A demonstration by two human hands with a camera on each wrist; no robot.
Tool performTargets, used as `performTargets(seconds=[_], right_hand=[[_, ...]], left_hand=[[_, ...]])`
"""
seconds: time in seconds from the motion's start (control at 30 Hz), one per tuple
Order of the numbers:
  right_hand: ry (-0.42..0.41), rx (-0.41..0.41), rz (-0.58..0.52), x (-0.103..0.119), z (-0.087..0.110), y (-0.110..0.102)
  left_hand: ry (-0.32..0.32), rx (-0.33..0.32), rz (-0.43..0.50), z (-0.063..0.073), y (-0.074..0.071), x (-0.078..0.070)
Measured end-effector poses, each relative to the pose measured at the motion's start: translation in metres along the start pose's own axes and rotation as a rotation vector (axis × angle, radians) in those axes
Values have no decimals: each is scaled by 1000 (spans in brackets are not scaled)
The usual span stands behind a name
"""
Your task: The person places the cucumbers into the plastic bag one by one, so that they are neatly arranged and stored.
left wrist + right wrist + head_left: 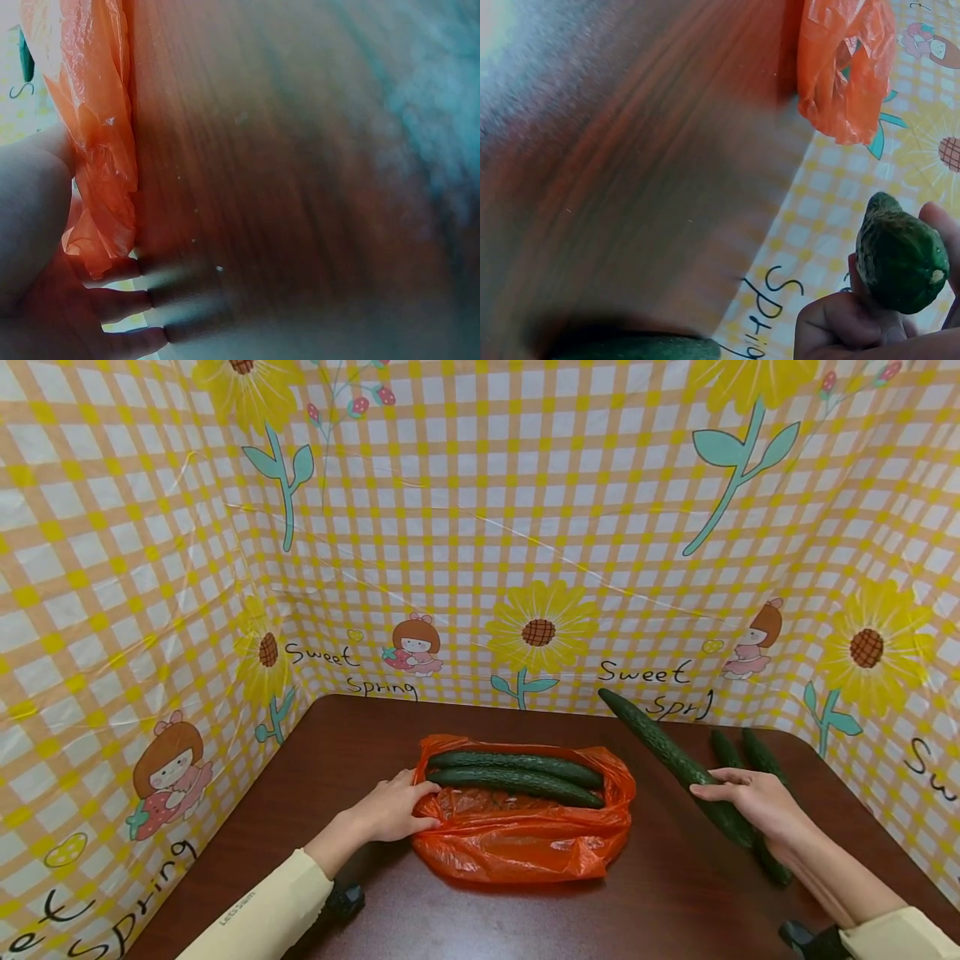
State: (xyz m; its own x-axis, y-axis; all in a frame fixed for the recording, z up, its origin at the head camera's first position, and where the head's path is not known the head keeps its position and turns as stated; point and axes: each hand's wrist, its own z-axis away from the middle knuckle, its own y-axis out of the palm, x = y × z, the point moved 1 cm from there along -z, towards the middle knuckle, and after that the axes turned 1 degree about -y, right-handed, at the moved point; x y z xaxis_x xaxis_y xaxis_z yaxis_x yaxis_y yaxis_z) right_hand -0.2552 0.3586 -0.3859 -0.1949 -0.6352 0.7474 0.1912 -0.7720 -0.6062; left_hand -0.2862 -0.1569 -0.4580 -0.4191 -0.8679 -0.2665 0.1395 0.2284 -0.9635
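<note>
An orange-red plastic bag [525, 852] lies on the table with its mouth open, two cucumbers [517, 781] side by side within. At the bag's left end my left hand [390, 807] grips the rim, the thumb over the plastic. In the left wrist view, the fingers [124, 304] of that hand reach past the bag down to the tabletop. My right hand [757, 802] holds another cucumber [656, 743] near its lower end, tilted up toward the back wall. The right wrist view shows that cucumber [904, 259] end-on between thumb and fingers.
More cucumbers [761, 752] lie on the dark brown table [360, 718] at the right, partly hidden behind my right hand. A checked sheet [465, 543] with sunflowers and cartoon figures rises along the back and both sides of the table.
</note>
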Motion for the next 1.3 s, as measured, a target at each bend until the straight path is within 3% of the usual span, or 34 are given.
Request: performTargets(seconds=[0.37,0.67,1.3], right_hand=[[-132,36,85,19,2,-1],[-241,67,122,33,-1,6],[-379,213,151,68,-21,28]], left_hand=[[-11,9,9,2,-2,-1],[-11,-25,0,4,-2,-2],[-8,-83,-20,7,1,-3]])
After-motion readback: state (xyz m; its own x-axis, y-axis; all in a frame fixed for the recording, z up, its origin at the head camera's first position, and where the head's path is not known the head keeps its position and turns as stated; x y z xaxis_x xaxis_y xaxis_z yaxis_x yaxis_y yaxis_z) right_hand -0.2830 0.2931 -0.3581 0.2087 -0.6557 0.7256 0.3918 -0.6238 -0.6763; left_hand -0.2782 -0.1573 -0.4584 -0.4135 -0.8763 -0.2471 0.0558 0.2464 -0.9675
